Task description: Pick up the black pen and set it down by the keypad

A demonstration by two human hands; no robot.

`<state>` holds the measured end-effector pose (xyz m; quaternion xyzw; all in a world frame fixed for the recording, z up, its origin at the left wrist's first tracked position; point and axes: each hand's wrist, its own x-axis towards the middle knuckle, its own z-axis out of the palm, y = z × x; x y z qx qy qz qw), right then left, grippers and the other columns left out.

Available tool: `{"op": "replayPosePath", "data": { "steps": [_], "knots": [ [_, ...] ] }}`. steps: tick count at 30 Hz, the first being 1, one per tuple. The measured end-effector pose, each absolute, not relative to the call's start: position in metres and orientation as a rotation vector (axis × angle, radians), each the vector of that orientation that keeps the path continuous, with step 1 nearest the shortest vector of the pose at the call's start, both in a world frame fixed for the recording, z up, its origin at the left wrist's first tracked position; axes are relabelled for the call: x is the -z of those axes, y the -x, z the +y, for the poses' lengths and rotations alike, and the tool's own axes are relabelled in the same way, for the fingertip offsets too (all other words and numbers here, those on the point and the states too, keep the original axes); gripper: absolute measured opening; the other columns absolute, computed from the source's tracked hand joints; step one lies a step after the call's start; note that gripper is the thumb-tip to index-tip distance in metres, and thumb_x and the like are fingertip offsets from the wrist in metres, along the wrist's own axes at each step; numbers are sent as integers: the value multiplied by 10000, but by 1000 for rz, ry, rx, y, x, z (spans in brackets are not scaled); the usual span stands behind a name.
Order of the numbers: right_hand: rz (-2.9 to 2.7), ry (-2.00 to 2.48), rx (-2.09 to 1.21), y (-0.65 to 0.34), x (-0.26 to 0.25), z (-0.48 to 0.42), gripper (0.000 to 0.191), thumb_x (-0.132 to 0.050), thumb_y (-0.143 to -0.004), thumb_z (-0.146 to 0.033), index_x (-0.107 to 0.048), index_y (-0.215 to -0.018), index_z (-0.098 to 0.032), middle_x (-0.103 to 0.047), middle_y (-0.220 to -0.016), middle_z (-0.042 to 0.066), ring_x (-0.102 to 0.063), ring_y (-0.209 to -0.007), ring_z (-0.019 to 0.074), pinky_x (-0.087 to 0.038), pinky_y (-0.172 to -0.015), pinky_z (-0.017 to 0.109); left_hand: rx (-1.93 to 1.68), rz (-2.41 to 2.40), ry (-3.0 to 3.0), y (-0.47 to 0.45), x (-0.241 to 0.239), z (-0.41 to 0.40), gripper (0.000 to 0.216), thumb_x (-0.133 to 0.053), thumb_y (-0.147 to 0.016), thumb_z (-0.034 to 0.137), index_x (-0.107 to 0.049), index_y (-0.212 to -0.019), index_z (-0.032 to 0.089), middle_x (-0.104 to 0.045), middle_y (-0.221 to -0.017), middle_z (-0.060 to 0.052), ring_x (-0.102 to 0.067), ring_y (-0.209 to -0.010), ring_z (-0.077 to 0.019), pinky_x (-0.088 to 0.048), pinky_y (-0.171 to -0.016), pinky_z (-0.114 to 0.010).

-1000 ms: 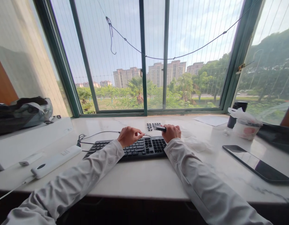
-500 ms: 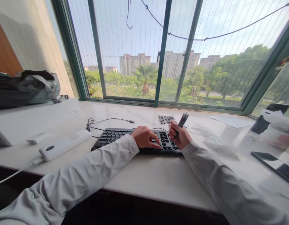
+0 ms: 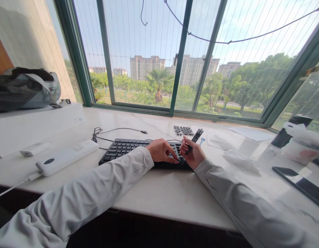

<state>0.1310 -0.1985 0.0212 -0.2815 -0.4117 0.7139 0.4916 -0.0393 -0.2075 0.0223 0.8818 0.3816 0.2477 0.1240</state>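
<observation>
Keyboard (image 3: 128,148), black, flat and set with low square keys, lay in the middle of a pale, veined, glossy counter (image 3: 162,196) under a wide green-framed window (image 3: 175,86) crossed by thin wires. At 9 o'clock from it lay a long white rounded power strip (image 3: 66,157). Beyond that, at 10 o'clock, a grey helmet (image 3: 25,89) sat on a white box (image 3: 32,125). A thin black cable (image 3: 118,130) curled at 12 o'clock. A small block of loose dark keycaps (image 3: 184,130) lay at 1 o'clock, and a dark glassy phone (image 3: 301,182) well apart at 4 o'clock.

The left hand (image 3: 161,151), in a white sleeve, rested palm-down on the keyboard's right end, with its fingers loosely bent onto the keys and gripping nothing. The right hand (image 3: 192,155) sat just beside it at 3 o'clock. Its fingers were closed around a slim black tool (image 3: 197,135) that slanted up toward 1 o'clock.
</observation>
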Motion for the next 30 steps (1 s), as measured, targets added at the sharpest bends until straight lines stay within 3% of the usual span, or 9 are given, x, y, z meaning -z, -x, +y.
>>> {"op": "replayPosePath", "data": {
  "steps": [8, 18, 30],
  "knots": [
    [-923, 782, -1738, -130, -26, -204, 353, -763, -641, -358, -468, -585, -172, -324, -489, -70, -321, -452, 57, -339, -421, 169, -626, 1092, -2307, 39, -25, -206, 415, -710, -630, 521, -775, -855, 178, -392, -437, 55, -300, -436, -56, -190, -429, -227],
    [-809, 901, -1756, -131, -31, -205, 306, -712, -718, -291, -472, -576, -167, -344, -454, -67, -333, -416, 51, -328, -384, 161, -602, 1053, -2272, 40, -23, -202, 442, -709, -627, 521, -770, -876, 161, -419, -444, 51, -316, -444, -63, -189, -444, -237],
    [-802, 814, -1722, -127, -26, -206, 299, -744, -677, -290, -486, -594, -165, -367, -471, -67, -347, -420, 45, -329, -375, 147, -614, 1041, -2273, 40, -25, -202, 395, -723, -636, 474, -772, -867, 158, -389, -446, 54, -308, -448, -58, -190, -444, -234]
  ]
}}
